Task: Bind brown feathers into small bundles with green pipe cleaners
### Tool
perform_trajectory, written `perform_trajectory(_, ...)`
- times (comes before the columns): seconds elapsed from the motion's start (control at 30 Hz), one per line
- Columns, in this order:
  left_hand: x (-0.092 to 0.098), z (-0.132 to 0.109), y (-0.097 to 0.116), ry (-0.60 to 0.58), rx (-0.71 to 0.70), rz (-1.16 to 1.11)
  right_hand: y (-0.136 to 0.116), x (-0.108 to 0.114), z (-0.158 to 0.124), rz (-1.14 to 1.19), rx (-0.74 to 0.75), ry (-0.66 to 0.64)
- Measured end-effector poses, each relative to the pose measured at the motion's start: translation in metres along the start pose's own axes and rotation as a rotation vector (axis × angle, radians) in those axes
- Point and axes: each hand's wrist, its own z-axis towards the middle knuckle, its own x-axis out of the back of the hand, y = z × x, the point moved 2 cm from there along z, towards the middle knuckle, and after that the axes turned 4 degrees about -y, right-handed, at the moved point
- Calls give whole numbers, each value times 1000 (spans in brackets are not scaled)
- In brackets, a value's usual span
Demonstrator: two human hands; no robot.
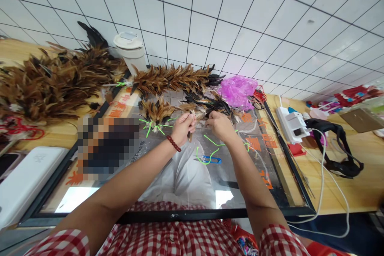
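Observation:
My left hand [183,129], with a dark red bead bracelet [174,144] at its wrist, is closed in a pinch on feathers. A brown tip pokes out below its fingers and pale quill ends show on top. Close by on the right, my right hand [221,127] is closed, its fingertips at the loose dark feathers [207,102]; what they pinch is hidden. Left of my hands lies a brown feather bunch [157,112] with bright green ties [150,128]. Blue thread snips [212,160] lie on the glass below, under a curved green tie [198,156].
A long feather strip [174,78] lies behind, beside a white lidded cup [130,50] and purple plastic bag [238,92]. A large feather heap [51,84] and a white box-like device [33,180] are left. Right are a power strip [289,124], cables and a black strap-like headset [336,148].

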Motion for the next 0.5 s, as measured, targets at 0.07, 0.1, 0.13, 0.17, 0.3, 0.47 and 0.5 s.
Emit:
perform_trajectory(0.07,-2,-1,0,-1,-14,8,1,11,-3,167,6,124)
perform_trajectory(0.1,-2,-1,0,0,-19,9,2,17,-4,305,2,191)
perform_trajectory(0.13,-3,0,0,2,-20,7,3,22,-6,465,-13,240)
perform_trajectory(0.17,-3,0,-1,6,-19,1,3,24,-6,634,-42,260)
perform_trajectory(0.3,1,4,-5,70,-44,-3,-10,10,1,1252,-253,207)
perform_trajectory(0.47,2,3,-10,134,-88,58,-41,-22,15,1697,-456,123)
perform_trajectory(0.5,1,2,-10,134,-89,69,-45,-26,16,1733,-465,107)
